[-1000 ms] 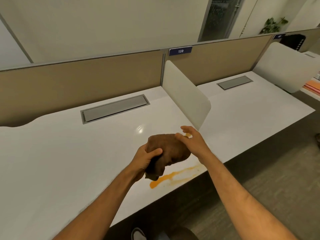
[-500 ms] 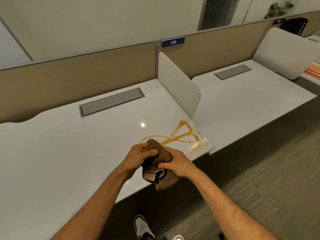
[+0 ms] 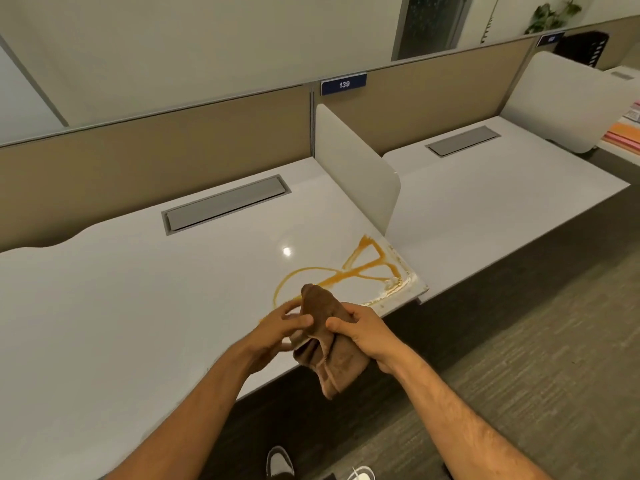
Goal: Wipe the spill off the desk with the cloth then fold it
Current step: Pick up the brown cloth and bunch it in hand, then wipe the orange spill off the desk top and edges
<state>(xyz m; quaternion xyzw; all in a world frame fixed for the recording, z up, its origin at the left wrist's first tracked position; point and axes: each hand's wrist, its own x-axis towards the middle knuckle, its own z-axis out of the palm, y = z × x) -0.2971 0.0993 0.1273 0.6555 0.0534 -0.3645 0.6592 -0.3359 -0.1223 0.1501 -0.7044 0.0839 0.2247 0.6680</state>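
Hidden: the near end of the orange spill (image 3: 349, 271) runs behind the cloth (image 3: 329, 344) and the hands, so how far it reaches toward the desk edge cannot be told. The left hand's fingertips are partly behind the cloth's folds.
Cut off: both forearms leave the picture at the bottom; the shoes (image 3: 280, 462) on the floor below are only partly in view.
Left hand (image 3: 277, 332): held over the near edge of the desk (image 3: 121, 306), thumb on top, fingers curled round the cloth's left side, gripping it.
Right hand (image 3: 363, 332): just right of the left, beyond the desk edge, thumb and fingers closed round the cloth's upper right part.
Cloth: brown, bunched, held in the air between both hands; its lower end hangs below the desk edge, clear of the spill.
Spill: looping streaks at the desk's near right corner, beside the white divider (image 3: 356, 171), with pale smears along the edge.
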